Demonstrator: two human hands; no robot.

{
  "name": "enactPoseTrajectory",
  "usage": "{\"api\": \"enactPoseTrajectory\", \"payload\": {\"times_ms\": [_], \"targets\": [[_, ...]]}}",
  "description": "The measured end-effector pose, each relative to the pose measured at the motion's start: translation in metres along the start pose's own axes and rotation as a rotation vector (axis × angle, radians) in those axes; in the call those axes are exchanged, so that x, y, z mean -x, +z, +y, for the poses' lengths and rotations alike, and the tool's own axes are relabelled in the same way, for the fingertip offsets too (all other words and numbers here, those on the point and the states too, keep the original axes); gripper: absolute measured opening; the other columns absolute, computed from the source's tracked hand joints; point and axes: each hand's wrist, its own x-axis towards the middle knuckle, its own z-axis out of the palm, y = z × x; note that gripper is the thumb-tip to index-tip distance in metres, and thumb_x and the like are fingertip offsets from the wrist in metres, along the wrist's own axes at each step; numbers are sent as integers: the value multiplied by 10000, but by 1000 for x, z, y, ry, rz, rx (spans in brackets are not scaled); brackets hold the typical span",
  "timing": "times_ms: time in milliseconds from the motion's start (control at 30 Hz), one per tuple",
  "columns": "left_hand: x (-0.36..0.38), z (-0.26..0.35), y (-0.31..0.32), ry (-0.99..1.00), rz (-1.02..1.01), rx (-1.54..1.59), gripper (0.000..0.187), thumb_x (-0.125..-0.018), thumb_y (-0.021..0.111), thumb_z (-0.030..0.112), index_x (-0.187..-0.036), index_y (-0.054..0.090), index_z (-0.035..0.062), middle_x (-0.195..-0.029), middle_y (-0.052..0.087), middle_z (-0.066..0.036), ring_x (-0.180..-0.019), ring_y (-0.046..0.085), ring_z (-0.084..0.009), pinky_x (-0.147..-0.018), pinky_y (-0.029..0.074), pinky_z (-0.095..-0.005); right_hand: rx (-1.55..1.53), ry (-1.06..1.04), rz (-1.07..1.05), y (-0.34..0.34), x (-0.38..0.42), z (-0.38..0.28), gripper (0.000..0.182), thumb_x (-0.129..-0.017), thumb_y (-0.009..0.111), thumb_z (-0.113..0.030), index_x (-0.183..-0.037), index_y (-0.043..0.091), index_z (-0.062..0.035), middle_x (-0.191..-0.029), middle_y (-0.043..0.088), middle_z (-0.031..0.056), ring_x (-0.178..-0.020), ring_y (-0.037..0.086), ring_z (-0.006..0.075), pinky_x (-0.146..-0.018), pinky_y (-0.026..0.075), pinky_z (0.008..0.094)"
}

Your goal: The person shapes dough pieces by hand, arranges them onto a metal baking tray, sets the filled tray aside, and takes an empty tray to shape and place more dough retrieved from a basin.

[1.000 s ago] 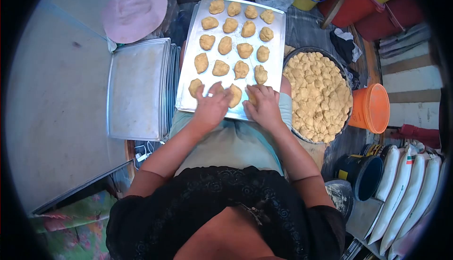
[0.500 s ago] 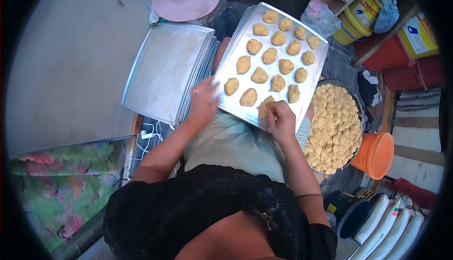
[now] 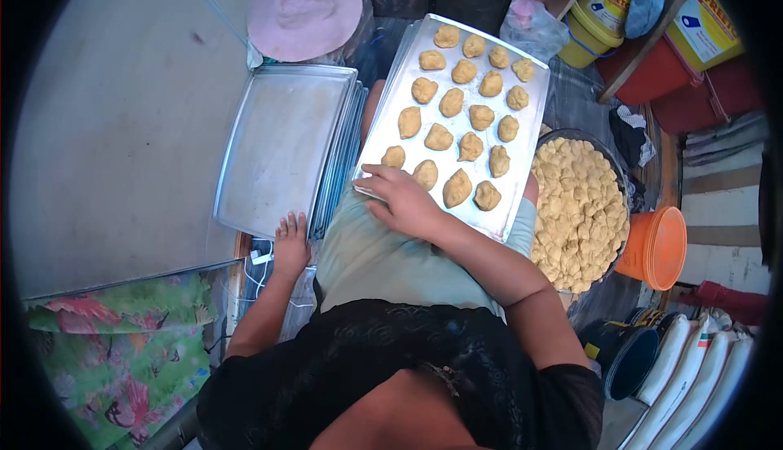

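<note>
A metal baking tray (image 3: 510, 193) lies tilted across my lap, with rows of yellowish dough lumps (image 3: 457, 188) on it. My right hand (image 3: 405, 203) rests at the tray's near left corner, fingers stretched out over the rim, beside the lowest left lump. To the left is a stack of metal trays (image 3: 281, 148), the top one bare. At that stack's near edge lies my left hand (image 3: 291, 243), its fingers spread and touching the rim. Neither hand holds any dough. A large round basin (image 3: 624, 197) on my right is heaped with dough pieces (image 3: 575, 213).
An orange bucket (image 3: 652, 246) stands right of the basin. Dark buckets (image 3: 620, 356) and white sacks (image 3: 693, 376) are at lower right. Yellow pails (image 3: 595, 26) stand at upper right. A pink hat (image 3: 306, 13) sits behind the tray stack; white cables (image 3: 259, 258) lie near my left hand.
My right hand has let go of a dough lump and crossed left to the tray's corner. My left hand has left that corner and moved down-left to the stack. The near-right lumps now show fully.
</note>
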Motion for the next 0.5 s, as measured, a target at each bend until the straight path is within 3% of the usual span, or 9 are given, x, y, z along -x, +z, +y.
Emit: {"api": "enactPoseTrajectory", "payload": {"times_ms": [100,167,233,267,367,400,467,500], "targets": [[3,18,-72,-8,151,165,737,-789,674,165,-1461,405,30,-1461,449,-250,-1320,466,-438,-1090,392,-493,-548,462,-250,17,-21,-2,482,-908,675,-274,-1310,561,-35,-1359,526,186,-1200,552,269,-991,455,398],[4,50,-126,-11,255,252,683,-777,692,151,-1407,474,3,-1349,561,-235,-1223,562,-400,-1007,468,-454,-1079,794,-292,43,-39,-10,601,-912,682,-369,-1335,515,23,-1264,572,184,-1126,577,239,-932,486,371],[5,80,-159,9,274,391,680,-774,686,113,-1411,472,8,-1288,608,-227,-1164,601,-398,-945,503,-447,-1316,877,-234,61,-63,-31,590,-903,670,-322,-1338,502,39,-1197,598,172,-1063,595,247,-909,495,369],[7,98,-166,21,283,400,622,-829,703,185,-1386,500,-3,-1223,643,-230,-1116,631,-385,-946,504,-428,-1431,913,-200,62,-68,-34,585,-899,665,-298,-1340,496,47,-1163,611,167,-1031,604,252,-898,499,368],[15,90,-172,214,273,593,637,-866,721,296,-1377,508,-17,-1210,660,-212,-1124,642,-340,-971,485,-415,-1257,663,-122,50,-64,-21,522,-841,573,-116,-1326,500,60,-1163,622,175,-1043,609,261,-896,500,392],[13,67,-156,55,289,816,657,-859,715,373,-1352,532,-22,-1296,609,-226,-1205,595,-357,-1011,461,-435,-1199,585,-100,48,-62,-18,516,-821,543,-56,-1321,502,65,-1163,626,178,-1047,611,264,-895,501,399],[-8,17,-135,-164,656,704,716,-872,708,392,-1403,472,-26,-1367,549,-235,-1271,534,-346,-1052,421,-423,-1296,624,-59,26,-52,-3,493,-812,564,-46,-1290,528,65,-1132,639,174,-1050,625,267,-892,514,396],[-21,-10,-122,-318,686,628,712,-893,688,379,-1422,440,-26,-1384,529,-231,-1278,521,-337,-1059,411,-410,-1350,652,-43,15,-40,2,481,-807,574,-41,-1275,541,65,-1117,646,172,-1051,632,268,-891,521,394]]}}
